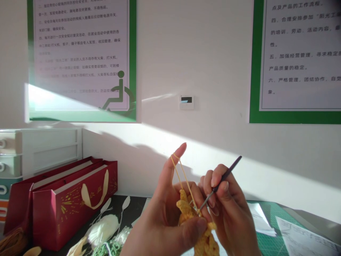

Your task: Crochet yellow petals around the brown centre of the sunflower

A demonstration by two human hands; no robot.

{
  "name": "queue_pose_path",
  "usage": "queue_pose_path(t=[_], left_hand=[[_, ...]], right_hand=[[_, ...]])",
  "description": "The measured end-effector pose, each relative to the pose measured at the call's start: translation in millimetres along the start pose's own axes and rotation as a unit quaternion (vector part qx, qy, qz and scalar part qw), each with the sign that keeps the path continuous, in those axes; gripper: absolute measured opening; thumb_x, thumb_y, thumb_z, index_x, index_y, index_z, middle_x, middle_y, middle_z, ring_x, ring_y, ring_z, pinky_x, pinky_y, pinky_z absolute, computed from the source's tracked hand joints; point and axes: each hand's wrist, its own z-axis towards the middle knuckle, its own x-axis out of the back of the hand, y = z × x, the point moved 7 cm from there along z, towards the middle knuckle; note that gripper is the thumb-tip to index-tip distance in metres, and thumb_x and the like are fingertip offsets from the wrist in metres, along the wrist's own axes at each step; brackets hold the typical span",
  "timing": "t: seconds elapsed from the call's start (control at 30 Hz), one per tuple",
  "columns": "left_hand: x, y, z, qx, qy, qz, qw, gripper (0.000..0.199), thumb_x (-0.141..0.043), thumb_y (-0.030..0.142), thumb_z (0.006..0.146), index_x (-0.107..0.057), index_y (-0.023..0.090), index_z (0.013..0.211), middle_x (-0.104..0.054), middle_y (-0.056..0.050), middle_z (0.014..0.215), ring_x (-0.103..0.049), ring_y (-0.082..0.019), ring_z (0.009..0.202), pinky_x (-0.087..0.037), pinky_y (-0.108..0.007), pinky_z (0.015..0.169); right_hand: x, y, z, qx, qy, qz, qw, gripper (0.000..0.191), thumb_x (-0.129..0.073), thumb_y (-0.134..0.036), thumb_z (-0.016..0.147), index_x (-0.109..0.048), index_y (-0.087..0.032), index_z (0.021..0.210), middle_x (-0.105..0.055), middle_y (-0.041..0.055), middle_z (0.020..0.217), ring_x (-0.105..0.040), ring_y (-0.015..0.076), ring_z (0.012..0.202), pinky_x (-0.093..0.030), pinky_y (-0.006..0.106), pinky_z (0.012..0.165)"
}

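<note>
My left hand (170,209) pinches a yellow crocheted piece (186,211) between thumb and fingers, and its index finger points up. A strand of yellow yarn (183,174) loops over that fingertip and runs down to the work. In my right hand (226,199) is a crochet hook (231,169) with a dark handle, held like a pencil. The hook's metal shaft slants down to the left and its tip meets the yellow stitches. The lower end of the piece hangs below my left thumb and leaves the frame.
Dark red gift bags (74,202) stand at the left beside a drawer unit (53,145). White yarn (103,229) and green yarn (109,248) lie on the dark tabletop. Papers (306,236) rest on a green cutting mat (271,245) at the right. A white wall rises behind.
</note>
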Motion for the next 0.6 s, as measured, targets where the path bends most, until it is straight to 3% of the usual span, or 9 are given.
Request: queue_pose_path(t=[0.2,0.37,0.5,0.6], left_hand=[[1.9,-2.0,3.5,-0.001,-0.087,0.02,0.996,0.089,-0.075,0.017,0.093,-0.028,0.048,0.161,-0.066,-0.001,0.091,-0.055,-0.013,0.072,-0.045,-0.024,0.068],[5.2,-1.7,4.7,-0.012,-0.106,0.035,0.994,0.075,-0.077,0.033,0.092,-0.04,0.037,0.158,-0.062,-0.001,0.082,-0.049,-0.012,0.066,-0.043,-0.022,0.062],[1.6,-1.1,3.8,0.0,-0.09,0.044,0.995,0.068,-0.076,0.023,0.092,-0.048,0.036,0.152,-0.065,-0.002,0.085,-0.057,-0.015,0.074,-0.047,-0.024,0.068],[4.2,2.5,3.3,-0.013,-0.016,0.058,0.998,0.072,-0.074,0.016,0.092,-0.045,0.037,0.155,-0.068,-0.004,0.094,-0.065,-0.021,0.089,-0.053,-0.032,0.079]], right_hand=[[0.2,-5.9,-2.7,0.01,0.003,-0.034,0.999,0.022,-0.059,-0.043,0.101,-0.059,-0.026,0.088,-0.045,-0.0055,0.068,-0.034,0.0082,0.052,-0.027,0.023,0.046],[-2.1,-7.1,-3.4,-0.007,0.012,-0.026,1.0,0.021,-0.059,-0.04,0.101,-0.058,-0.025,0.087,-0.044,-0.0061,0.07,-0.028,0.0058,0.048,-0.022,0.022,0.043],[0.0,-2.6,-2.8,-0.031,0.042,-0.018,0.998,0.024,-0.061,-0.041,0.1,-0.058,-0.024,0.084,-0.043,-0.0067,0.066,-0.032,0.0061,0.048,-0.027,0.021,0.045],[3.9,3.7,-0.8,-0.064,0.063,-0.023,0.996,0.028,-0.064,-0.043,0.098,-0.057,-0.023,0.081,-0.045,-0.0059,0.063,-0.043,0.0082,0.053,-0.034,0.02,0.049]])
